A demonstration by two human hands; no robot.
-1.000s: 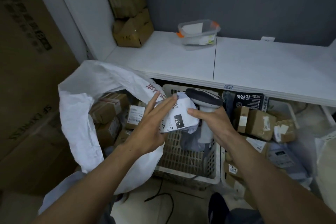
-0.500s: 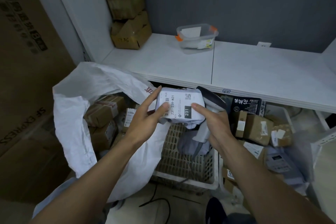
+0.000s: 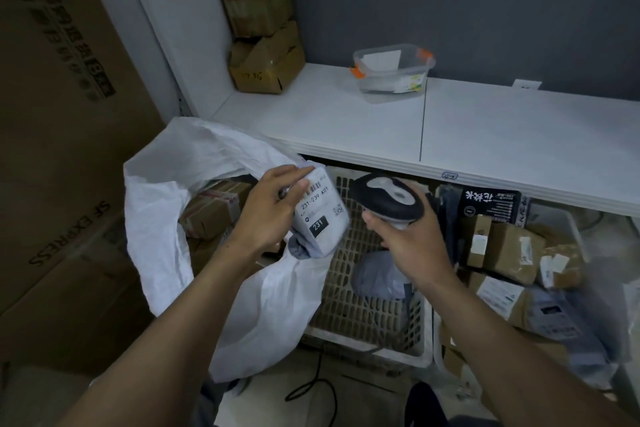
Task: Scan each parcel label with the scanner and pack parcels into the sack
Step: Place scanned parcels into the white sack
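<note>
My left hand [image 3: 273, 208] grips a soft grey parcel [image 3: 320, 218] by its top left corner, its white label with "231" facing up, just over the right rim of the open white sack [image 3: 166, 204]. Several brown boxes [image 3: 211, 211] lie inside the sack. My right hand [image 3: 410, 239] holds the black-and-grey scanner [image 3: 388, 199] by its handle, its head a short way right of the parcel and pointing left at the label.
A white slatted basket [image 3: 349, 302] with a grey bag [image 3: 379, 274] stands below the hands. A second bin at right holds several brown parcels [image 3: 509, 246]. A white shelf [image 3: 485, 135] carries a clear container [image 3: 393, 71] and stacked cartons [image 3: 263, 59]. Big cardboard boxes [image 3: 59, 149] stand left.
My right hand let go of the parcel and now holds only the scanner, raised beside it. My left hand shifted the parcel left toward the sack and tilted its label up.
</note>
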